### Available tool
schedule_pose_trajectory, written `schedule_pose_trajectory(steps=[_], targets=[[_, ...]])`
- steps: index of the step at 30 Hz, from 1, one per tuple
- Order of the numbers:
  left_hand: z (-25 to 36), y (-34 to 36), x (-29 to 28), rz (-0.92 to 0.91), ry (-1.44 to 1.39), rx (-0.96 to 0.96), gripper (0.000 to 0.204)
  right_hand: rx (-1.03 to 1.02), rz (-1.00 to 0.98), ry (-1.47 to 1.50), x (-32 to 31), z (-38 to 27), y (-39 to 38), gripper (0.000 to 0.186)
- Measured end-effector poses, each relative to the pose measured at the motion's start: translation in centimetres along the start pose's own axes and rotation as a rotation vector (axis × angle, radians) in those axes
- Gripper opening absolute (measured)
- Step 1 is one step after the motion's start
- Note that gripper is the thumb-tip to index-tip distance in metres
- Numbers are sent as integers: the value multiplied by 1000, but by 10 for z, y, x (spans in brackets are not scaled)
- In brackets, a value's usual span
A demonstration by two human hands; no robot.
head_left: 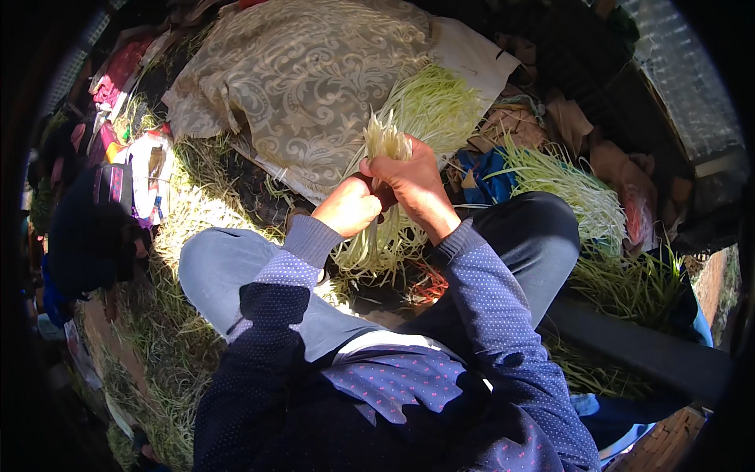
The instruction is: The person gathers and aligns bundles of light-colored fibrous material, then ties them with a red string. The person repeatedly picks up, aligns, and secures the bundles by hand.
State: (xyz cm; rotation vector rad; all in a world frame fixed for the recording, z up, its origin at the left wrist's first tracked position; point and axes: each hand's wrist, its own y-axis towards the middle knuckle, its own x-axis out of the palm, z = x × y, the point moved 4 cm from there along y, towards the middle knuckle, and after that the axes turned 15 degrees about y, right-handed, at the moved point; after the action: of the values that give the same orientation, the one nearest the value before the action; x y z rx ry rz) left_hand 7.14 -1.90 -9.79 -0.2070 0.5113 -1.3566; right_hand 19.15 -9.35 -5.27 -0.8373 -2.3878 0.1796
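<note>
Above my crossed legs, a bunch of pale, chive-like stalks (385, 141) stands upright, its whitish ends up and its long, limp leaves (381, 248) hanging below. My right hand (415, 186) is closed around the bunch, thumb across its front. Close against its left side is my left hand (348, 207), fingers curled in and meeting the right hand's thumb; whatever they pinch is hidden in shadow. Thin red strips (429, 283) lie on the ground between my legs, below the hanging leaves.
A patterned beige cloth (299, 79) spreads ahead, with loose pale stalks (436, 106) on its right side. Another heap of pale stalks (578, 193) lies beyond my right knee. Greener leaves (629, 287) are beside a dark bar (637, 346). Someone in dark clothing (90, 228) is at left.
</note>
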Motion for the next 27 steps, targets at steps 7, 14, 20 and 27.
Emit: schedule_pose_trajectory(steps=[7, 14, 20, 27], targets=[[41, -13, -10, 74, 478, 53, 42, -111, 38, 120, 0, -22, -14, 22], [54, -15, -10, 83, 294, 248, 74, -9, -159, 237, -10, -33, -12, 29], [58, -19, 2, -41, -556, 276, 90, 35, -330, 362, -4, -32, -18, 26], [44, -5, 11, -20, -604, 346, 63, -46, -182, 61, -3, -34, -15, 38]])
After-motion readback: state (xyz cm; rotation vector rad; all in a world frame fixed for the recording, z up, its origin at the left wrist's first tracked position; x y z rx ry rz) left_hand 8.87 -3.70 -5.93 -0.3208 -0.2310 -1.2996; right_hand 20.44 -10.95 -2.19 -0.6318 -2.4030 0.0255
